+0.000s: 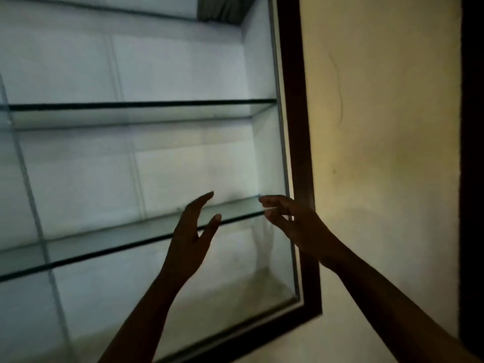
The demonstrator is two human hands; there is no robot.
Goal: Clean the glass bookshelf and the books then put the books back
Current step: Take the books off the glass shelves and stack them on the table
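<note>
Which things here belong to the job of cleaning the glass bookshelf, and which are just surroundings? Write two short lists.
Belongs to the job: glass bookshelf, its upper glass shelf and lower glass shelf; left hand and right hand, both open and empty. No books or cloth in view.

Just surroundings: yellowish wall, grey curtain at the top, dark strip at the right edge.

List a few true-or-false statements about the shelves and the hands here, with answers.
1. The left hand and right hand hold nothing. True.
2. Books stand on the glass shelves. False: the shelves in view bear nothing.
3. The left hand grips a cloth. False: its fingers are spread and empty.
4. A dark frame runs down the case's right side, with a yellowish wall beyond it. True.
</note>
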